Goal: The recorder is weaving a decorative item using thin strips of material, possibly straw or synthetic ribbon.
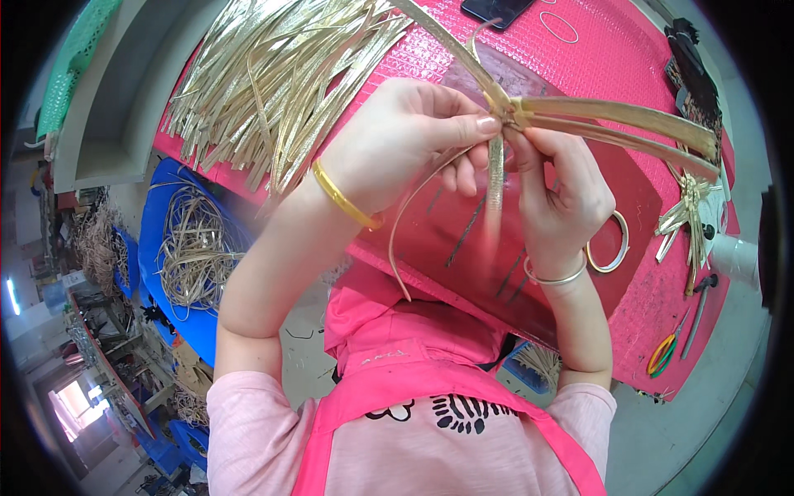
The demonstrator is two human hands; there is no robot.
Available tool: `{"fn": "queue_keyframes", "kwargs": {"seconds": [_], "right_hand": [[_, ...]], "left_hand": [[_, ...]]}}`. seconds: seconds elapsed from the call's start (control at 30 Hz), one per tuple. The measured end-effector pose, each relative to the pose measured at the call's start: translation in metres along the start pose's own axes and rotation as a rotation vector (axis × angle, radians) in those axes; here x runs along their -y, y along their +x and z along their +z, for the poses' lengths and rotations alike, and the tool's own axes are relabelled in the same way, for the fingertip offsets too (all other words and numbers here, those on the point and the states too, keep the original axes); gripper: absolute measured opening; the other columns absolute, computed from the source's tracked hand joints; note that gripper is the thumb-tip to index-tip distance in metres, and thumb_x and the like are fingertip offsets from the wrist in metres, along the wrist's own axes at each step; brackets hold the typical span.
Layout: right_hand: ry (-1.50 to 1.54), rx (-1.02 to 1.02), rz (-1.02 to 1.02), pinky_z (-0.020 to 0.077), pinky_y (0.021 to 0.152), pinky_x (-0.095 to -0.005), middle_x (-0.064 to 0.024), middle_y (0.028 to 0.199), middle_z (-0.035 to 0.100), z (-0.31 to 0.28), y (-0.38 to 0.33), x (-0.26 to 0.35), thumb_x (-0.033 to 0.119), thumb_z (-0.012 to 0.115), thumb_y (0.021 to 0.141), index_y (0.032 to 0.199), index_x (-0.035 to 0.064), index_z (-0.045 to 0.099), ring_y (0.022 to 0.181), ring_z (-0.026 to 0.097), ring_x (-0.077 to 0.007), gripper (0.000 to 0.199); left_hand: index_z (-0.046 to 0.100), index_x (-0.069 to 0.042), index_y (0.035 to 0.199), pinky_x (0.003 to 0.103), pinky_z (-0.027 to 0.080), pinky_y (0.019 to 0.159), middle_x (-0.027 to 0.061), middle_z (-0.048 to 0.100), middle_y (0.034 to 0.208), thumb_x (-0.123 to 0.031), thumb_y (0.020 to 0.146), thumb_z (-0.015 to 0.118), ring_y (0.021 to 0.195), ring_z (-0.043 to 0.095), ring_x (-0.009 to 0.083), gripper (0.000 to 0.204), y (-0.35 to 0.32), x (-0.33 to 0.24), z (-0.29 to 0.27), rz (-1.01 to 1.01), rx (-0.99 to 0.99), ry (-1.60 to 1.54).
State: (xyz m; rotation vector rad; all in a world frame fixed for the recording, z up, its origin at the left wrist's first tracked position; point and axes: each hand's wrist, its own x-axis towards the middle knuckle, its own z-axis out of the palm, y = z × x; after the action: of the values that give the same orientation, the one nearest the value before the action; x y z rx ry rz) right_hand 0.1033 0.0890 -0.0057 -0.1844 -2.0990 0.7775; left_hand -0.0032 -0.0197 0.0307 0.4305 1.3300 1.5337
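Both hands pinch a bundle of gold strips at its knotted crossing (501, 106), held above a dark red mat (463, 264). My left hand (418, 140) grips from the left, its thumb pressed at the crossing. On the other side my right hand (566, 186) has thumb and fingers closed close under the knot. Wide gold strips (620, 112) reach out to the right, another runs to the upper left, and a short one hangs down, its lower end blurred. From near my left fingers a thin gold strip (395, 236) trails down in a curve.
A heap of loose gold strips (273, 91) covers the table's far left. Scissors (662, 355), a white spool (734, 255) and a knotted gold strip piece (688, 207) lie at right. A phone (496, 10) lies at the back. Left stands a blue bin (157, 273) of strips.
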Motion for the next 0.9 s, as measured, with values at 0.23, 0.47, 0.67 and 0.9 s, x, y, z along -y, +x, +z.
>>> {"fn": "queue_keyframes", "kwargs": {"seconds": [0.23, 0.47, 0.67, 0.9], "right_hand": [[0.701, 0.167, 0.655, 0.0461, 0.058, -0.019, -0.0064, 0.077, 0.059, -0.01, 0.003, 0.007, 0.003, 0.055, 0.077, 0.087, -0.0053, 0.055, 0.066, 0.056, -0.0093, 0.013], [0.927, 0.4, 0.92, 0.0476, 0.057, -0.0206, -0.0087, 0.078, 0.059, -0.026, 0.012, -0.011, 0.005, 0.057, 0.075, 0.089, -0.0054, 0.056, 0.066, 0.056, -0.0103, 0.018], [0.523, 0.685, 0.777, 0.044, 0.063, -0.0216, -0.004, 0.071, 0.057, -0.032, 0.021, -0.019, 0.02, 0.062, 0.073, 0.081, -0.0048, 0.055, 0.067, 0.054, -0.0084, 0.027], [1.011, 0.427, 0.946, 0.045, 0.061, -0.0198, -0.0067, 0.077, 0.058, -0.011, -0.005, -0.027, 0.01, 0.061, 0.073, 0.086, -0.0036, 0.053, 0.066, 0.056, -0.0102, 0.02]], "left_hand": [[0.054, 0.006, 0.079, 0.018, 0.041, 0.04, 0.0083, 0.056, 0.061, -0.007, 0.075, 0.057, 0.046, 0.052, 0.0083, 0.014, 0.001, 0.024, 0.021, 0.399, -0.284, 0.112], [0.057, 0.006, 0.086, 0.019, 0.044, 0.045, 0.0091, 0.06, 0.066, -0.006, 0.074, 0.057, 0.053, 0.057, 0.0098, 0.017, -0.001, 0.007, 0.003, 0.086, -0.022, 0.236], [0.061, 0.001, 0.074, 0.02, 0.041, 0.043, 0.0067, 0.059, 0.06, -0.006, 0.07, 0.059, 0.047, 0.054, 0.0107, 0.009, -0.001, 0.016, 0.007, 0.425, -0.199, 0.864], [0.059, 0.001, 0.077, 0.021, 0.042, 0.045, 0.0078, 0.059, 0.062, -0.003, 0.068, 0.059, 0.047, 0.054, 0.0141, 0.01, -0.001, 0.031, 0.015, 0.907, -0.431, 1.244]]}}
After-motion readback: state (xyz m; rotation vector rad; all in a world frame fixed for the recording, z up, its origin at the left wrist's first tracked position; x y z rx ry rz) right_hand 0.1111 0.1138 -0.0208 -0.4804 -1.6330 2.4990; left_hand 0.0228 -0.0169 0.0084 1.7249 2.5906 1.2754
